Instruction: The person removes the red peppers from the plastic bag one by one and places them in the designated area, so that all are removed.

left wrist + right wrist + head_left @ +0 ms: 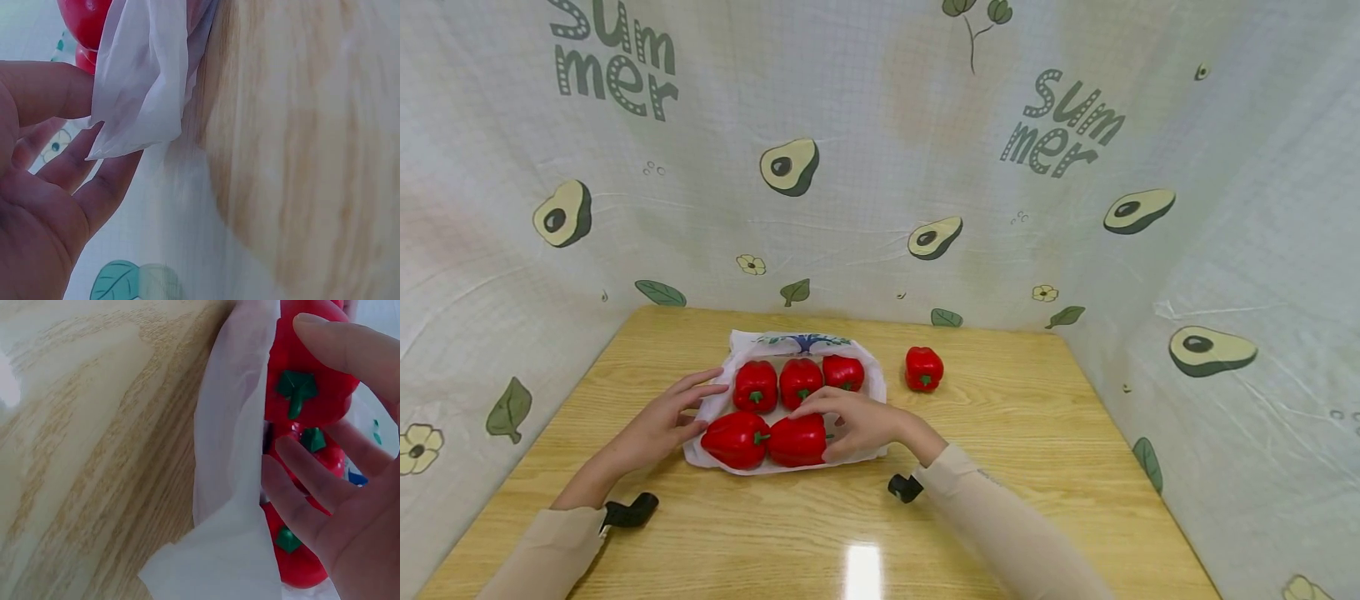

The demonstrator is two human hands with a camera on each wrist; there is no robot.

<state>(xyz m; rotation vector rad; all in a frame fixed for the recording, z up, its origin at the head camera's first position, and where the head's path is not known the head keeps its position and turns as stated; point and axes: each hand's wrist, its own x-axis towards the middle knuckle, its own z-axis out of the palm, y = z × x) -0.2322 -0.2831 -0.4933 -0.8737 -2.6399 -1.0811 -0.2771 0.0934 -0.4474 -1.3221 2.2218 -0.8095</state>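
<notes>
Fingers of our right hand, in the head view, curl round the front right red pepper inside the white bag on the worktop; our left hand, spread and unclenched, touches the bag's edge. From the left wrist, we should gently steady its limp, creased sheeting; from the right wrist, even pressure from our thumb would suit the pepper's smooth, lobed body.

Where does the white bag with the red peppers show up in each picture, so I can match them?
Head: the white bag lies just left of centre, below mid-height.
Left wrist: the white bag hangs upper left of centre, overlapping part of the left hand.
Right wrist: the white bag runs down the middle, left of the right hand.
Shared landmark: the wooden table.
</notes>
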